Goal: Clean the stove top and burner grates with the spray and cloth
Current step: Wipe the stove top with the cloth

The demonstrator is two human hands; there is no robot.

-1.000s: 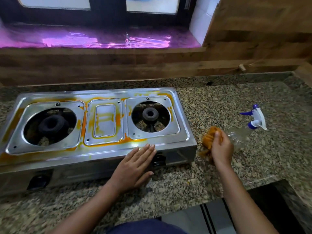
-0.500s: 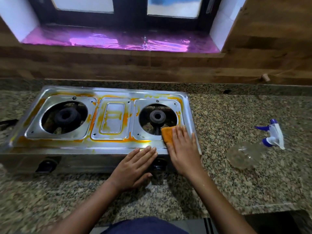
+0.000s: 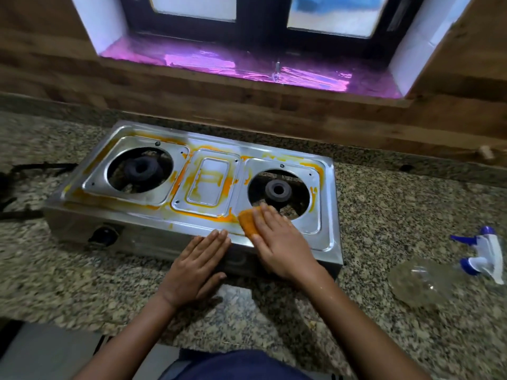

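Note:
A steel two-burner stove (image 3: 326,237) sits on the granite counter, its top smeared with orange stains. No grates are on the burners. My right hand (image 3: 277,242) presses an orange cloth (image 3: 248,222) flat onto the stove top, at the front left corner of the right burner plate. Straight fingers cover most of the cloth. My left hand (image 3: 196,266) lies flat on the stove's front edge, fingers straight. A clear spray bottle (image 3: 419,281) with a white and blue trigger head (image 3: 485,253) lies on its side on the counter to the right.
The granite counter (image 3: 397,215) runs around the stove, with a wooden backsplash (image 3: 247,105) and a window sill behind. Dark grate-like pieces (image 3: 16,187) lie at the far left edge. A black knob (image 3: 105,235) is on the stove's front.
My right hand carried the cloth from beside the spray bottle to the stove top and slid it leftward along the front of the right burner plate. The left hand stayed on the front edge.

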